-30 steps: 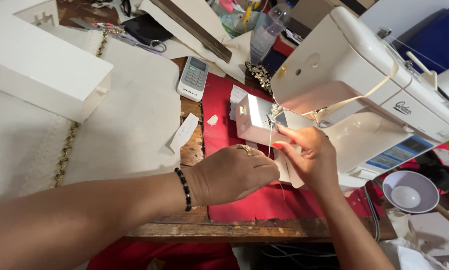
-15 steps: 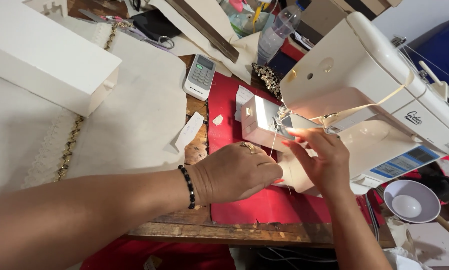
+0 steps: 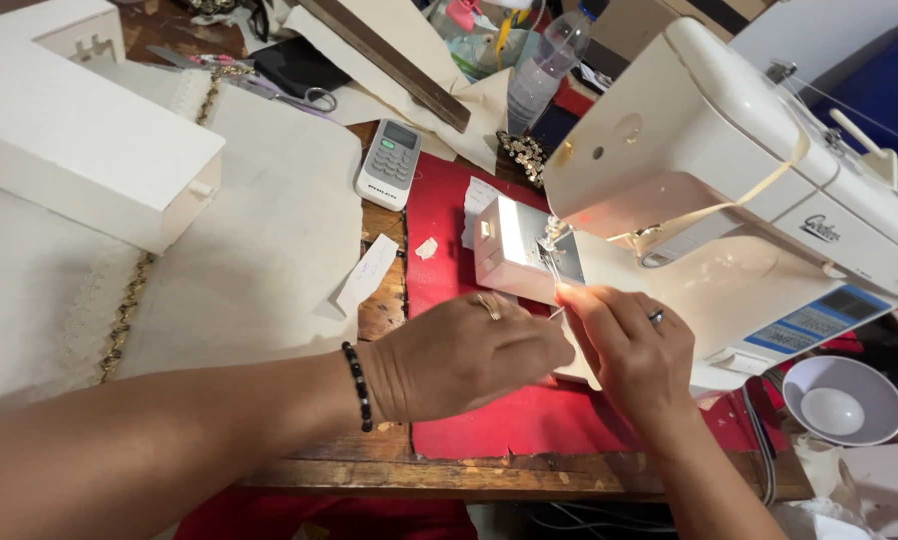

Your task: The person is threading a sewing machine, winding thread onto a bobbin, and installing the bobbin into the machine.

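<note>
Head view showed both hands, left hand (image 3: 469,355) and right hand (image 3: 629,345), pinched on thread (image 3: 552,262) just below the sewing machine's needle (image 3: 549,240), threading seemingly unfinished.

One head-worn camera looks steeply down, close over the sewing machine (image 3: 729,190) and table (image 3: 489,475).

Place: home sewing workspace | right of frame: white sewing machine (image 3: 729,190) on red mat (image 3: 469,330) | left: cream fabric with gold trim (image 3: 219,250) | top: scissors (image 3: 269,85), cluttered supplies | bottom edge: worn wooden table (image 3: 449,475)
</note>
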